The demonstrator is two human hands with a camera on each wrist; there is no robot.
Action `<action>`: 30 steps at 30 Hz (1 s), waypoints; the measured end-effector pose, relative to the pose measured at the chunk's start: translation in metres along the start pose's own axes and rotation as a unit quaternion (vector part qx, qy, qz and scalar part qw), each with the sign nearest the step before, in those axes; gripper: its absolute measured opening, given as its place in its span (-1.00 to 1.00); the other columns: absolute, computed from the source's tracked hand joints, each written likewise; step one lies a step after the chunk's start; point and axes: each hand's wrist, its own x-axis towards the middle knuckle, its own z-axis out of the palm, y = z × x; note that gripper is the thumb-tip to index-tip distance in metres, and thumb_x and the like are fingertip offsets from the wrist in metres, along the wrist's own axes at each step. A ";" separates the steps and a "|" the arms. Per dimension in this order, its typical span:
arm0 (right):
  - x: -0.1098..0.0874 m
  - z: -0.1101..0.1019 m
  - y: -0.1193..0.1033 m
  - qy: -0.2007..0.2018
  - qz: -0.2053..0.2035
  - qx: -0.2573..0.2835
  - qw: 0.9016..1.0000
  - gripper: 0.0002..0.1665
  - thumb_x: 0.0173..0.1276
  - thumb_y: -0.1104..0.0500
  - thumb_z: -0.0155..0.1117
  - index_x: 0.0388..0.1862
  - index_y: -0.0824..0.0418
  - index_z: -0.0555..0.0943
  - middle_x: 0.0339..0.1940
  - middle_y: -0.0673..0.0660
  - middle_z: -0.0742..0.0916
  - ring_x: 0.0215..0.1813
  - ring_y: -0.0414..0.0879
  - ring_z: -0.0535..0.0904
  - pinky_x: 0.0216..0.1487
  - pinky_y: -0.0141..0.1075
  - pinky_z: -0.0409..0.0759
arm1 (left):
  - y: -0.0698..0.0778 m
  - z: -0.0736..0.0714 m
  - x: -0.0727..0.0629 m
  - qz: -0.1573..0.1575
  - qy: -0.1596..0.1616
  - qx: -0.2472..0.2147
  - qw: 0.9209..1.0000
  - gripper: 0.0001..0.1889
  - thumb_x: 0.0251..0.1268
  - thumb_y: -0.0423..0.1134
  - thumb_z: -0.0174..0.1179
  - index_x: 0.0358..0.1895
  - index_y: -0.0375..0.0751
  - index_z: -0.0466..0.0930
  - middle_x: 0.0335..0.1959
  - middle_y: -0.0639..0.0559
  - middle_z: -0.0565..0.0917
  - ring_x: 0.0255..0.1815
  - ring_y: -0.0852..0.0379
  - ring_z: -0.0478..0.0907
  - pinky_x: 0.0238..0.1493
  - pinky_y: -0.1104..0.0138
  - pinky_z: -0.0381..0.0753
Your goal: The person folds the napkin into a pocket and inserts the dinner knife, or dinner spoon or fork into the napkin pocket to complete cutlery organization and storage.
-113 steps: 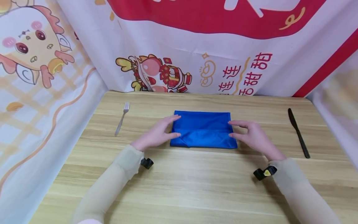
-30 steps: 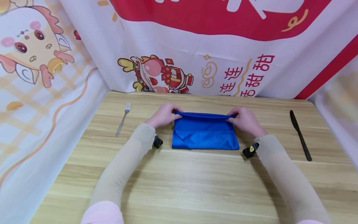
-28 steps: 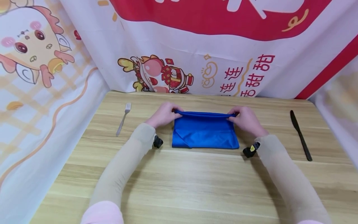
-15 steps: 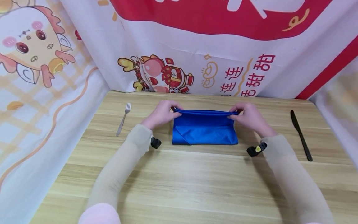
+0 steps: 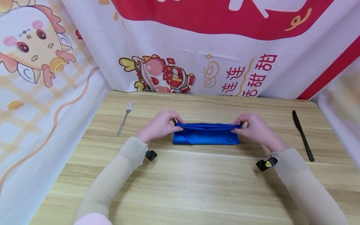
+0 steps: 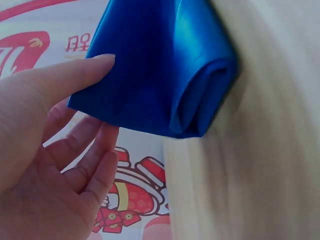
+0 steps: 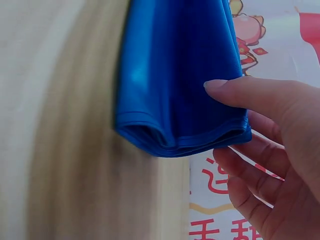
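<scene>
A folded blue cloth napkin [image 5: 206, 137] lies across the middle of the table, its far edge lifted and bent toward the person. My left hand [image 5: 161, 125] pinches the left end of that raised edge between thumb and fingers. At the right end, my right hand [image 5: 254, 129] pinches the same edge. In the left wrist view the napkin [image 6: 150, 65] shows rolled layers at its side, with the thumb on its near face. The right wrist view shows the napkin's [image 7: 185, 75] stacked layers and the thumb pressed on it.
A fork [image 5: 124, 118] lies to the left on the wooden table [image 5: 194, 184]. A dark knife [image 5: 302, 135] lies to the right. Printed cloth hangings [image 5: 225, 47] stand behind the table and along both sides.
Both hands first hovered at the napkin's sides, then took hold of its far edge and raised it. Since half a second ago they have brought that edge toward the person, over the near part.
</scene>
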 end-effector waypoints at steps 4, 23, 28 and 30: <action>-0.009 0.004 0.001 -0.006 -0.006 0.005 1.000 -0.87 0.22 0.25 0.58 -0.27 0.11 0.78 -0.22 0.00 0.76 -0.22 -0.10 0.61 -0.26 -0.16 0.60 | 0.001 0.009 -0.009 -0.010 -0.024 0.003 1.000 -0.92 0.27 -0.23 0.47 -0.24 0.02 0.76 -0.25 0.24 0.69 -0.21 0.20 0.57 -0.09 0.20 0.61; -0.035 0.022 0.010 -0.040 0.010 0.026 0.999 -0.84 0.19 0.14 0.63 -0.26 0.04 0.80 -0.05 0.04 0.73 0.01 0.01 0.61 0.02 0.03 0.60 | -0.009 0.024 -0.021 -0.033 -0.075 -0.010 0.997 -0.86 0.22 -0.24 0.50 -0.27 0.02 0.70 -0.26 0.22 0.69 -0.24 0.19 0.59 -0.09 0.28 0.62; -0.036 0.021 0.004 -0.051 0.018 0.003 0.999 -0.76 0.21 0.05 0.61 -0.17 0.07 0.81 0.03 0.11 0.71 0.15 0.11 0.57 0.17 0.15 0.52 | -0.009 0.021 -0.022 -0.034 -0.075 -0.016 0.996 -0.87 0.24 -0.25 0.49 -0.27 0.01 0.70 -0.25 0.21 0.70 -0.20 0.20 0.62 -0.03 0.26 0.62; -0.035 0.020 -0.004 -0.047 0.025 -0.012 0.999 -0.67 0.22 -0.02 0.60 -0.09 0.07 0.79 0.07 0.13 0.70 0.19 0.14 0.54 0.21 0.19 0.47 | -0.008 0.021 -0.021 -0.033 -0.069 -0.017 0.997 -0.87 0.24 -0.26 0.48 -0.29 0.01 0.69 -0.27 0.20 0.70 -0.21 0.20 0.62 -0.05 0.27 0.63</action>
